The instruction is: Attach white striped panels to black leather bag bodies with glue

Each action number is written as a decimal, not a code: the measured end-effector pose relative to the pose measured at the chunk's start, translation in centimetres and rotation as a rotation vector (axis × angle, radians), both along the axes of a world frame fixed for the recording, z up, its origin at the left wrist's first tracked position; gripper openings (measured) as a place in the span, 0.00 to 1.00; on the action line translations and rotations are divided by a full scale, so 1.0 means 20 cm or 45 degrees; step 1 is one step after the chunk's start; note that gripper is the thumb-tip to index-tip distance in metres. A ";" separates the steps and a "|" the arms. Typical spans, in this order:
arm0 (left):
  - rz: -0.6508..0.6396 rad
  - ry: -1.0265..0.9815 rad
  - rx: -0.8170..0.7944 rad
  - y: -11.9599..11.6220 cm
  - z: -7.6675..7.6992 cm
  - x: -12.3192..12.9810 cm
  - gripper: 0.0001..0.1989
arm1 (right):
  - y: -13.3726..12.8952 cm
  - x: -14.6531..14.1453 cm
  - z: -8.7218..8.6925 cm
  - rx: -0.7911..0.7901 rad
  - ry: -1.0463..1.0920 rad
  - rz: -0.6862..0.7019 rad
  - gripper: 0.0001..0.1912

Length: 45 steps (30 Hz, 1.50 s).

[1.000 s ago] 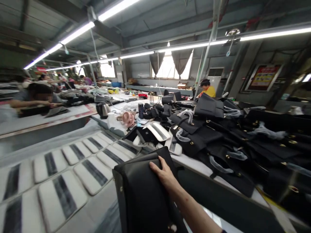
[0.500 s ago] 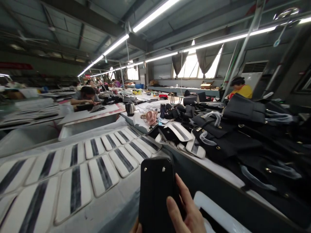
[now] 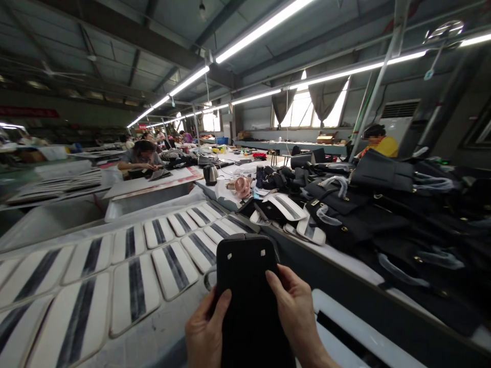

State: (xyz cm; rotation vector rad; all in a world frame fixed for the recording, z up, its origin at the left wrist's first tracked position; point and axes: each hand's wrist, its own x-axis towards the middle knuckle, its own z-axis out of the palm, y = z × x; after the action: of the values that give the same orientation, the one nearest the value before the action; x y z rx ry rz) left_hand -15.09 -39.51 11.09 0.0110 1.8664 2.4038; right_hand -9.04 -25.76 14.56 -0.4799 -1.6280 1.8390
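Note:
A black bag panel (image 3: 249,301) with rounded corners stands nearly upright in front of me at bottom centre. Two small shiny metal fittings show near its top edge. My left hand (image 3: 209,327) grips its left side, thumb on the near face. On the right side, my right hand (image 3: 297,306) holds it the same way. The fingers behind the panel are partly hidden. Just left of it, rows of white panels with a dark stripe (image 3: 136,294) lie on the covered table (image 3: 169,322).
Black bags with plastic-wrapped handles (image 3: 368,225) are heaped on the right-hand table. Loose striped panels (image 3: 286,207), a pink fan (image 3: 242,187) and a kettle (image 3: 210,175) stand beyond. One co-worker (image 3: 141,156) sits at left, another (image 3: 379,142) at right. A white machine-like surface (image 3: 345,327) lies lower right.
My left hand has risen into view on the panel's left side. The panel has come up slightly, and my right hand has shifted up along its edge. The view has turned slightly left.

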 end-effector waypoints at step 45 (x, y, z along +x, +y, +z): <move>-0.747 0.647 -0.616 0.42 0.00 -0.16 0.22 | 0.43 0.39 -0.24 -0.178 -0.437 -0.225 0.25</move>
State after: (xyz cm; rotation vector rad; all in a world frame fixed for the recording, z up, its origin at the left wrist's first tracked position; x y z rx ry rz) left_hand -18.22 -31.01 11.17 1.0494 2.1795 1.6089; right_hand -1.16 -17.12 9.76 -1.0157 -1.6158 1.8158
